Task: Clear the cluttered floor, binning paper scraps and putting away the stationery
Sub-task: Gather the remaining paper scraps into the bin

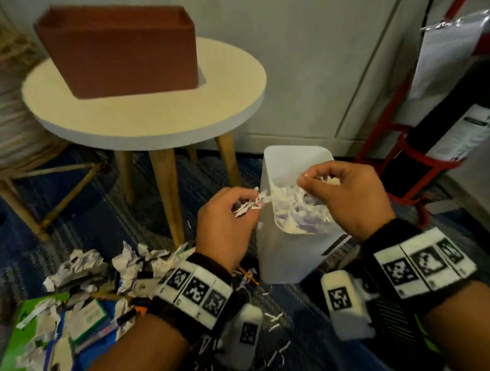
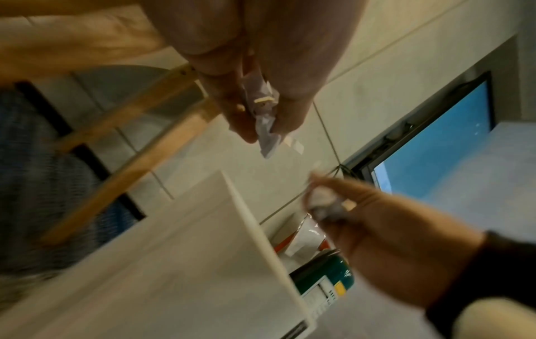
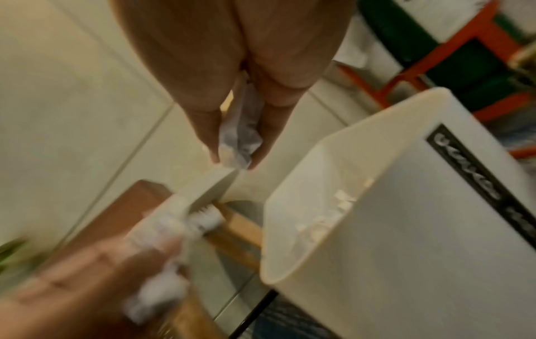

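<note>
A white plastic bin (image 1: 284,257) stands on the blue carpet, its inside partly filled with torn paper (image 1: 302,210). My left hand (image 1: 239,208) hovers at the bin's left rim, fingers curled round a clump of white paper scraps (image 1: 249,203). My right hand (image 1: 323,181) is over the bin's mouth, pinching more scraps (image 3: 238,142). In the left wrist view the left fingers (image 2: 240,123) clamp a crumpled scrap (image 2: 268,133) above the bin wall (image 2: 203,229). The right wrist view shows the bin (image 3: 406,229) below my right fingers.
Crumpled paper (image 1: 80,265) and stationery lie heaped on green and blue sheets (image 1: 33,338) at lower left. A round white table (image 1: 149,116) with wooden legs carries a brown box (image 1: 117,50). A wicker chair (image 1: 4,112) stands left; a red-framed rack (image 1: 401,160) right.
</note>
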Tool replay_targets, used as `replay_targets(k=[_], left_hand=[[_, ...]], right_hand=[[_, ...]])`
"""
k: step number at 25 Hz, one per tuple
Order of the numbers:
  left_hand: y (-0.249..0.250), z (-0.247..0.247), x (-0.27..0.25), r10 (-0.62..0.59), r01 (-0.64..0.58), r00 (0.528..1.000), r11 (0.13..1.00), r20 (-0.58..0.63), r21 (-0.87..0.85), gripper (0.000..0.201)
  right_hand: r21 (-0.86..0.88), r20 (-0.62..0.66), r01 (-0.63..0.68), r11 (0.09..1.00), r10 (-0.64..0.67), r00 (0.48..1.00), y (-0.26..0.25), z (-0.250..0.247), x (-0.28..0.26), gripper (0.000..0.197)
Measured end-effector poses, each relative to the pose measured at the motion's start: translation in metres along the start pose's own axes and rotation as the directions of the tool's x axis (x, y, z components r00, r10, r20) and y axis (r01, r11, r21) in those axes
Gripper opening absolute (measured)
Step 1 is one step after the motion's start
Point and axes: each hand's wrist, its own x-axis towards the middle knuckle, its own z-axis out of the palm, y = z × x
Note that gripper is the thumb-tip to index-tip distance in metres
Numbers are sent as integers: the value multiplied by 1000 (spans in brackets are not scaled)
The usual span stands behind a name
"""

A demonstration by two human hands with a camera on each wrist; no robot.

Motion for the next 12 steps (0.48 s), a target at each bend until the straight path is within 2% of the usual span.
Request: replay_targets(k=[2,5,8,10,12], left_hand=[[22,13,17,5,-5,1000,1000,15,-23,7],[46,36,36,-11,8,996,999,88,31,7],[60,51,49,-13,-1,991,995,136,103,13],[61,58,56,-58,24,975,987,215,156,23],[58,65,59,-102,31,947,973,306,227,41]], right_hand=[[-51,-71,-63,997,59,996,20,0,15,6],[-141,39,-197,970,204,978,45,-4,20,26],[-182,80,-221,958,238,968,49,-12,16,33],[-98,43,-239,966,244,969,47,-19,13,30],[-65,-17,-236,970,235,972,48,-31,11,28]])
